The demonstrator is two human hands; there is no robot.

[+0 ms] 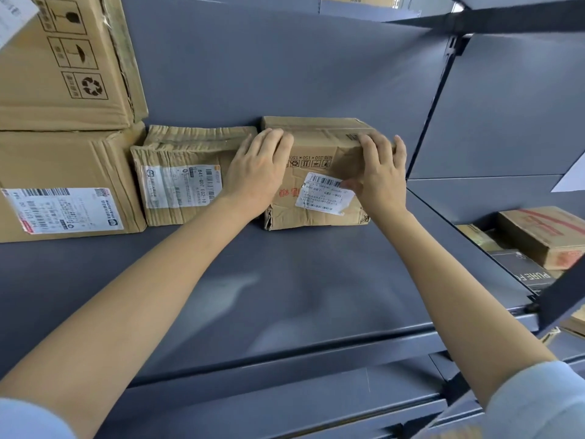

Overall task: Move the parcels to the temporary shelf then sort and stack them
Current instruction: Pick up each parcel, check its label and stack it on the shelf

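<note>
A small dented cardboard parcel (pixel 316 160) with a white barcode label stands on the grey shelf (pixel 285 280), against the back panel. My left hand (pixel 258 169) lies flat on its left front and top edge. My right hand (pixel 381 172) grips its right end, fingers over the top, thumb on the label. To its left, touching it, sits a crumpled parcel (pixel 180 179) with a white label. Further left a large labelled box (pixel 69 185) carries another big box (pixel 63 58) stacked on top.
The shelf's front half is bare grey metal. A grey upright (pixel 433 99) divides this bay from the right one, where a lower shelf holds a brown box with red print (pixel 544 236) and a black box (pixel 522 270). A shelf overhead (pixel 506 17) limits height.
</note>
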